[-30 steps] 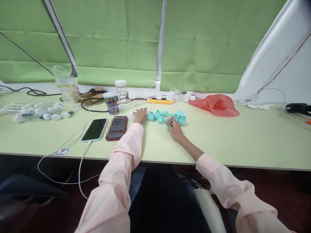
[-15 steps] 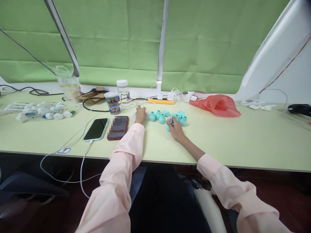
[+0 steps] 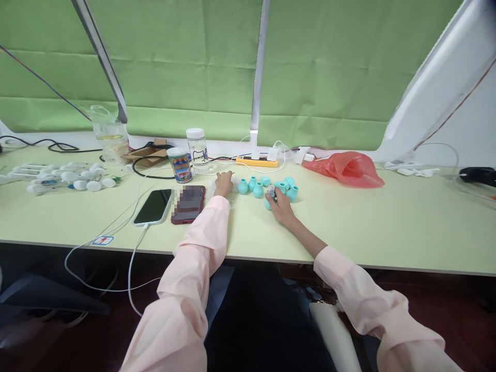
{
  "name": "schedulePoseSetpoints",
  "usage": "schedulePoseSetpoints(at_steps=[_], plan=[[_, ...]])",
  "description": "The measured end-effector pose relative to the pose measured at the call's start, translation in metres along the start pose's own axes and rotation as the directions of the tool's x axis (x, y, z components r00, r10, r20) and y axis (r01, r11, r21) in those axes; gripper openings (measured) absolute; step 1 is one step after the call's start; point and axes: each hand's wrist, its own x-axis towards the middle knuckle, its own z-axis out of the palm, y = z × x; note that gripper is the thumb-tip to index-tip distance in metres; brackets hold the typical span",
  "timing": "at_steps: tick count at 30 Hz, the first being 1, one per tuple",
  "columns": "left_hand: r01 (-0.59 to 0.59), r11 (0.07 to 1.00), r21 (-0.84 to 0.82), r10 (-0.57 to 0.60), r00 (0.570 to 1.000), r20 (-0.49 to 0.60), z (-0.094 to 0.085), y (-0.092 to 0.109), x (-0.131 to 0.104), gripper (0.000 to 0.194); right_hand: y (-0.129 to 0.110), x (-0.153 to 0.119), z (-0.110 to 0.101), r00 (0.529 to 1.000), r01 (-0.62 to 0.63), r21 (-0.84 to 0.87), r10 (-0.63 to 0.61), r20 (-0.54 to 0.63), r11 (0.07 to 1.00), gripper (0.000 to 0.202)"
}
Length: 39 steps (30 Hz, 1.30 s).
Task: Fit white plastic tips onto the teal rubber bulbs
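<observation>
My right hand (image 3: 282, 207) pinches a small whitish translucent piece (image 3: 271, 190) between thumb and fingers; its exact kind is too small to make out. Just below that piece is a turquoise round pot (image 3: 267, 204), partly covered by the hand. Several more turquoise pots with narrow necks, such as this one (image 3: 258, 190), are grouped between and beyond my hands, some upright and some tipped. My left hand (image 3: 223, 184) lies over a small heap of clear plastic pieces (image 3: 211, 188), fingers curled downward. What its fingertips grip is hidden.
Left of my arm lie a dark-red-cased phone (image 3: 188, 205) and a charging phone (image 3: 153, 207). Behind them stand a printed tub (image 3: 180, 166) and a clear bottle (image 3: 197, 151). A yellow power strip (image 3: 256, 162), red plastic bag (image 3: 349, 170) and bagged white pieces (image 3: 70, 175) are along the back.
My left hand has shifted very slightly among the clear pieces. The right hand keeps nearly the same place, still pinching the small piece.
</observation>
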Motion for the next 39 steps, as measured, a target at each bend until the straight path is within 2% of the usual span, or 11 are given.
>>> schedulePoseSetpoints(at_steps=[9, 15, 21, 23, 25, 27, 29, 32, 35, 37, 39], plan=[[0.072, 0.997, 0.021, -0.069, 0.991, -0.118, -0.002, 0.001, -0.006, 0.039, -0.001, 0.000, -0.002, 1.000, 0.003, 0.008, -0.003, 0.002, 1.000, 0.021], [0.114, 0.993, 0.035, -0.116, 0.992, 0.041, -0.005, 0.003, -0.003, 0.034, 0.001, 0.000, -0.001, 1.000, -0.004, -0.017, 0.003, -0.010, 1.000, 0.021], [0.091, 0.996, 0.006, -0.091, 0.996, 0.009, -0.010, 0.001, -0.004, 0.039, 0.000, -0.001, -0.001, 1.000, 0.006, -0.018, -0.006, 0.001, 1.000, 0.021], [0.082, 0.996, -0.039, -0.085, 0.992, -0.091, -0.017, 0.003, -0.006, 0.037, 0.000, -0.001, -0.001, 1.000, 0.007, -0.017, -0.007, 0.002, 1.000, 0.022], [0.033, 0.987, -0.156, -0.076, 0.956, -0.282, -0.027, 0.010, -0.008, 0.033, 0.000, -0.001, -0.001, 1.000, 0.009, -0.021, -0.009, -0.002, 1.000, 0.022], [-0.101, 0.946, -0.308, -0.055, 0.887, -0.458, -0.038, 0.023, -0.012, 0.026, 0.000, -0.001, -0.001, 1.000, 0.009, -0.027, -0.010, -0.013, 1.000, 0.023], [-0.279, 0.842, -0.461, 0.004, 0.859, -0.513, -0.045, 0.040, -0.018, 0.022, 0.000, -0.001, -0.001, 0.999, 0.009, -0.031, -0.011, -0.033, 0.999, 0.023], [-0.341, 0.620, -0.707, 0.070, 0.921, -0.383, -0.045, 0.063, -0.033, 0.019, 0.000, 0.000, -0.002, 0.997, 0.032, -0.021, -0.033, -0.067, 0.999, 0.022], [-0.171, 0.460, -0.871, 0.174, 0.980, -0.100, -0.036, 0.070, -0.049, 0.024, 0.002, 0.001, -0.002, 0.996, 0.042, -0.022, -0.044, -0.076, 0.999, 0.024], [-0.024, 0.379, -0.925, 0.265, 0.961, 0.083, -0.031, 0.067, -0.057, 0.031, 0.004, 0.001, -0.001, 0.997, 0.029, -0.044, -0.032, -0.067, 0.999, 0.027], [0.101, 0.292, -0.951, 0.364, 0.908, 0.208, -0.028, 0.061, -0.063, 0.034, 0.006, 0.001, 0.000, 0.998, 0.018, -0.074, -0.023, -0.056, 0.997, 0.030]])
